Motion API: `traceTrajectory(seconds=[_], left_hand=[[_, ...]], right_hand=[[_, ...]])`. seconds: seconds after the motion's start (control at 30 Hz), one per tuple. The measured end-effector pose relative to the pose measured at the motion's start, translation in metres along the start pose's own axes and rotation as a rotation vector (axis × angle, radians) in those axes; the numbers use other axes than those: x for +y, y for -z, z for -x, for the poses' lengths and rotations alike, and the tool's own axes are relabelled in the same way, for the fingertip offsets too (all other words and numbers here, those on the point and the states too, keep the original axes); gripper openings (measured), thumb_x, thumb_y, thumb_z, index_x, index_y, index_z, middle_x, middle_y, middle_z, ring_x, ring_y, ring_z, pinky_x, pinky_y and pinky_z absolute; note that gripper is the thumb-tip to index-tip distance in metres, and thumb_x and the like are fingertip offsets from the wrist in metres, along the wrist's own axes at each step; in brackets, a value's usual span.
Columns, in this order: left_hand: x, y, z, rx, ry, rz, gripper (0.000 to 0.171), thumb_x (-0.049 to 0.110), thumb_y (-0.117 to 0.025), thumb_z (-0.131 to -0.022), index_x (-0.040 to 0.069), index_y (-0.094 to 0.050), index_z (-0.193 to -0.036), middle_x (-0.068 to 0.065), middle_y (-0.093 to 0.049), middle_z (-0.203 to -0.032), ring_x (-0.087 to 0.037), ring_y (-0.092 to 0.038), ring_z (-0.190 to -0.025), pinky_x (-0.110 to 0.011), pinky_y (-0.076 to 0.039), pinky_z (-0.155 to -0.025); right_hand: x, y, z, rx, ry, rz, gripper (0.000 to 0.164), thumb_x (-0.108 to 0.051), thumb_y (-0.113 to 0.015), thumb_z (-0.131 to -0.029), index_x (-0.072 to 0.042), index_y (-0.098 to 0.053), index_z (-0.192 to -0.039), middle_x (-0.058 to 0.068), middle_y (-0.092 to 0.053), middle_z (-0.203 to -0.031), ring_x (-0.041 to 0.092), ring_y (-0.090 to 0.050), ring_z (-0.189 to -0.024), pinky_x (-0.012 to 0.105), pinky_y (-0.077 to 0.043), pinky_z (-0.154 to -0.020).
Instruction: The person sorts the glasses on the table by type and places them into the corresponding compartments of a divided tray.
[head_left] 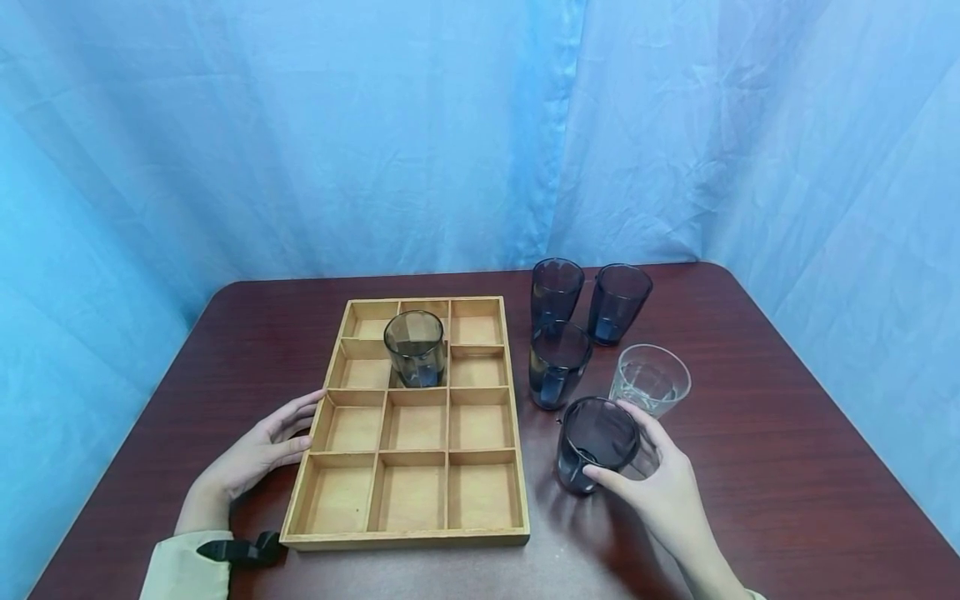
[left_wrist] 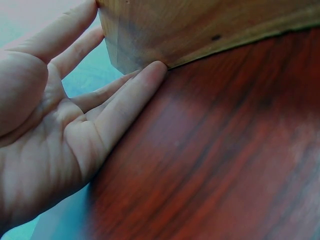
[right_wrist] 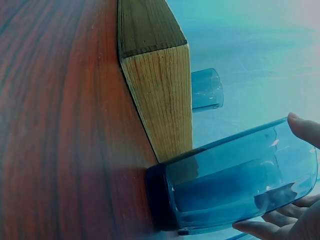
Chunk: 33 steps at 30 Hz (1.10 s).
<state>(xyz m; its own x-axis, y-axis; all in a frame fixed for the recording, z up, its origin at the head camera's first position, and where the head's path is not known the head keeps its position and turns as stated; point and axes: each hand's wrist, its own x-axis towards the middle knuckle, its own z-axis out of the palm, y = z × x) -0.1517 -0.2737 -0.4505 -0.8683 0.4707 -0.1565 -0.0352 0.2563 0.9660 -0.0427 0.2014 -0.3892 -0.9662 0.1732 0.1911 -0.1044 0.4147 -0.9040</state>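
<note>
At the right of the head view, my right hand (head_left: 670,487) grips a dark tinted drinking glass (head_left: 600,442) by its upper part, thumb on the near side, fingers round the far right. In the right wrist view this glass (right_wrist: 225,185) has its thick base right at the table. My left hand (head_left: 251,458) touches the left side of a compartmented wooden box (head_left: 408,542) with its fingertips, fingers extended, as the left wrist view shows against the wood (left_wrist: 200,30). A lighter smoky glass (head_left: 416,354) stands in the box's middle column, second row from the back.
Behind the gripped glass stand three more dark glasses, the nearest (head_left: 558,367) beside the box. A clear glass (head_left: 651,379) is just behind my right hand. Pale blue curtains (head_left: 375,142) enclose the dark red wooden table (head_left: 787,450). A black strap (head_left: 247,550) is on my left wrist.
</note>
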Motion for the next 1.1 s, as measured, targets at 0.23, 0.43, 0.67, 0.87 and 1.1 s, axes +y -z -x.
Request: traceTrajectory(seconds=[0.23,0.43,0.67,0.87,1.1], left_hand=[[-0.001,0.0,0.0,0.004,-0.002,0.004,0.068,0.016,-0.054,-0.1,0.013,-0.017,-0.156,-0.027,-0.018,-0.156,0.013,-0.05,-0.114,-0.025,-0.053,-0.087],[0.0,0.001,0.001,0.012,-0.001,0.001,0.068,0.016,-0.054,-0.099,0.013,-0.017,-0.156,-0.027,-0.019,-0.155,0.013,-0.05,-0.114,-0.025,-0.053,-0.087],[0.0,0.0,0.001,-0.006,0.001,0.005,0.067,0.016,-0.053,-0.1,0.014,-0.017,-0.156,-0.027,-0.018,-0.156,0.012,-0.05,-0.115,-0.025,-0.053,-0.087],[-0.001,0.001,0.001,-0.006,-0.002,0.004,0.067,0.015,-0.053,-0.1,0.015,-0.017,-0.156,-0.027,-0.018,-0.156,0.011,-0.05,-0.115,-0.026,-0.053,-0.087],[0.0,0.0,0.0,0.003,0.006,-0.009,0.067,0.018,-0.054,-0.1,0.015,-0.018,-0.156,-0.026,-0.02,-0.156,0.012,-0.05,-0.114,-0.026,-0.053,-0.087]], right_hand=[[-0.001,0.0,0.001,-0.02,0.019,0.011,0.08,-0.01,-0.086,-0.07,-0.016,-0.048,-0.14,0.008,-0.059,-0.135,-0.013,-0.051,-0.117,0.006,-0.042,-0.093],[-0.003,-0.001,0.002,-0.023,-0.014,0.013,0.083,-0.012,-0.087,-0.069,-0.017,-0.047,-0.142,0.012,-0.059,-0.135,-0.015,-0.051,-0.115,0.005,-0.042,-0.092],[-0.006,-0.001,0.001,-0.032,-0.067,0.033,0.077,-0.016,-0.088,-0.069,-0.018,-0.053,-0.137,0.008,-0.056,-0.139,-0.012,-0.056,-0.107,0.006,-0.045,-0.087],[-0.011,-0.001,0.001,-0.059,-0.102,0.055,0.075,-0.022,-0.089,-0.069,-0.019,-0.055,-0.136,0.004,-0.057,-0.138,-0.009,-0.059,-0.103,0.008,-0.047,-0.084],[-0.019,0.001,-0.002,-0.099,-0.051,0.018,0.072,-0.018,-0.087,-0.071,-0.018,-0.055,-0.135,0.003,-0.062,-0.131,-0.004,-0.062,-0.104,0.012,-0.05,-0.083]])
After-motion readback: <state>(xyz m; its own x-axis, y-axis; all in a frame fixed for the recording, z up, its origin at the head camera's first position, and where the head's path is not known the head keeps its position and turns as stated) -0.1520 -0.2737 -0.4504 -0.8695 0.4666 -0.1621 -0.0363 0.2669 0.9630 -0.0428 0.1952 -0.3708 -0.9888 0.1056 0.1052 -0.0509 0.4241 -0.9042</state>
